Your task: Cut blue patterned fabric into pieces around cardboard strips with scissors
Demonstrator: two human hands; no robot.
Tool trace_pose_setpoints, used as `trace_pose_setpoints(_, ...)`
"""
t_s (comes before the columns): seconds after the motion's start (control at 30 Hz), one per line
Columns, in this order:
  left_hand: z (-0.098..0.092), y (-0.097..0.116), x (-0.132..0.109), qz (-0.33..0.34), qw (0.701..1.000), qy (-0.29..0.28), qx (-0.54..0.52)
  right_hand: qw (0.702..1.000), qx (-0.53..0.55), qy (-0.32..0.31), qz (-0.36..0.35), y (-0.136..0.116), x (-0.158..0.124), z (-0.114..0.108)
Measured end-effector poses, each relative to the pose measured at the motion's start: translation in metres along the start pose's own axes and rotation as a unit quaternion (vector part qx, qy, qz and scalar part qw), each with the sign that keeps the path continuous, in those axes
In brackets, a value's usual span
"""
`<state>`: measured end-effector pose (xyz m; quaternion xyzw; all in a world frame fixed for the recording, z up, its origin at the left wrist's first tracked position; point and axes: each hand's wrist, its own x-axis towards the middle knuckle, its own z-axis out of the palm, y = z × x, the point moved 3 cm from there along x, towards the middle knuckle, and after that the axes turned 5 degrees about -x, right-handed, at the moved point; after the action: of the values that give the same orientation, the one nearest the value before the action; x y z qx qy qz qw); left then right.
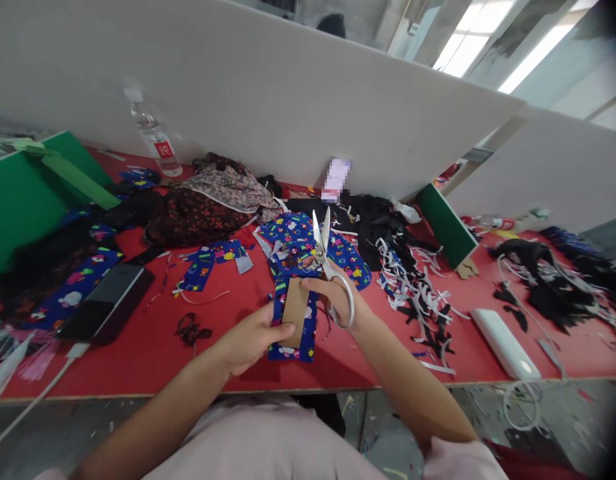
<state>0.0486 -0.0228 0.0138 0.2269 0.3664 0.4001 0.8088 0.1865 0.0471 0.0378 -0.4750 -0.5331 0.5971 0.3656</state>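
A brown cardboard piece (295, 313) lies on a strip of blue patterned fabric (307, 352) near the front edge of the red table. My left hand (255, 337) pinches the card and fabric at their left side, thumb on top. White-handled scissors (321, 250) hang from my right hand (337, 293), blades parted and pointing away from me. A finger of that hand touches the card's top end. More blue patterned fabric (351, 257) spreads out behind and beneath the blades.
Black and floral cloth (198, 217) is heaped behind, near a water bottle (161, 143). A black box-like device (108, 303) lies left; fabric scraps (413, 293) and a white power bank (505, 343) lie right. A phone (337, 180) leans on the partition (268, 87).
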Motion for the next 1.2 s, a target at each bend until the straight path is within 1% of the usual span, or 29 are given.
trace_pose_setpoints(0.1, -0.005, -0.001, 0.000, -0.002, 1.000, -0.011, 0.011, 0.999, -0.010, -0.010, -0.030, 0.000, 0.001, 0.000)
trace_pose_setpoints(0.27, -0.012, -0.001, 0.003, 0.010, 0.999, -0.033, 0.029, 0.998, -0.038, 0.026, -0.035, 0.004, 0.002, -0.003)
trace_pose_setpoints(0.33, -0.014, -0.001, 0.003, 0.006, 0.998, -0.040, 0.043, 0.997, -0.047, 0.032, -0.044, 0.004, 0.004, -0.005)
trace_pose_setpoints(0.43, -0.017, 0.000, 0.004, -0.025, 0.996, -0.050, 0.067, 0.994, -0.077, 0.037, -0.065, 0.004, 0.013, -0.017)
trace_pose_setpoints(0.5, -0.020, 0.001, 0.004, -0.050, 0.995, -0.053, 0.069, 0.983, -0.162, 0.059, -0.067, 0.006, 0.022, -0.034)
trace_pose_setpoints(0.53, -0.022, 0.001, 0.005, -0.058, 0.995, -0.049, 0.066, 0.967, -0.235, 0.078, -0.066, 0.008, 0.027, -0.045)
trace_pose_setpoints(0.57, -0.025, 0.001, 0.006, -0.061, 0.995, -0.041, 0.063, 0.934, -0.339, 0.095, -0.062, 0.010, 0.032, -0.057)
trace_pose_setpoints(0.6, -0.027, 0.002, 0.008, -0.061, 0.996, -0.030, 0.063, 0.883, -0.453, 0.111, -0.048, 0.013, 0.037, -0.070)
trace_pose_setpoints(0.63, -0.030, 0.003, 0.009, -0.058, 0.996, -0.018, 0.065, 0.861, -0.492, 0.119, -0.040, 0.016, 0.041, -0.082)
trace_pose_setpoints(0.7, -0.035, 0.006, 0.013, -0.048, 0.996, 0.004, 0.071, 0.833, -0.539, 0.122, -0.027, 0.024, 0.046, -0.103)
trace_pose_setpoints(0.77, -0.038, 0.007, 0.016, -0.037, 0.997, 0.018, 0.072, 0.809, -0.577, 0.110, -0.014, 0.031, 0.047, -0.117)
trace_pose_setpoints(0.87, -0.040, 0.009, 0.019, -0.028, 0.997, 0.010, 0.067, 0.775, -0.623, 0.102, 0.000, 0.034, 0.044, -0.126)
trace_pose_setpoints(0.93, -0.041, 0.010, 0.020, -0.026, 0.997, 0.001, 0.072, 0.752, -0.650, 0.112, -0.003, 0.030, 0.039, -0.121)
trace_pose_setpoints(0.97, -0.042, 0.010, 0.021, -0.025, 0.997, 0.005, 0.080, 0.742, -0.660, 0.119, -0.007, 0.027, 0.036, -0.116)
trace_pose_setpoints(1.03, -0.044, 0.012, 0.022, -0.028, 0.994, 0.026, 0.101, 0.728, -0.675, 0.110, -0.037, 0.026, 0.029, -0.096)
trace_pose_setpoints(1.07, -0.046, 0.013, 0.022, -0.028, 0.993, 0.036, 0.110, 0.725, -0.681, 0.083, -0.070, 0.029, 0.026, -0.082)
trace_pose_setpoints(1.1, -0.047, 0.015, 0.023, -0.026, 0.992, 0.042, 0.117, 0.708, -0.691, 0.009, -0.146, 0.034, 0.023, -0.064)
trace_pose_setpoints(1.13, -0.047, 0.017, 0.023, -0.022, 0.991, 0.045, 0.121, 0.691, -0.691, -0.049, -0.206, 0.041, 0.020, -0.048)
trace_pose_setpoints(1.17, -0.048, 0.019, 0.023, -0.017, 0.991, 0.043, 0.124, 0.680, -0.689, -0.081, -0.239, 0.050, 0.020, -0.036)
trace_pose_setpoints(1.2, -0.048, 0.020, 0.022, -0.012, 0.991, 0.040, 0.125, 0.675, -0.688, -0.087, -0.252, 0.058, 0.022, -0.027)
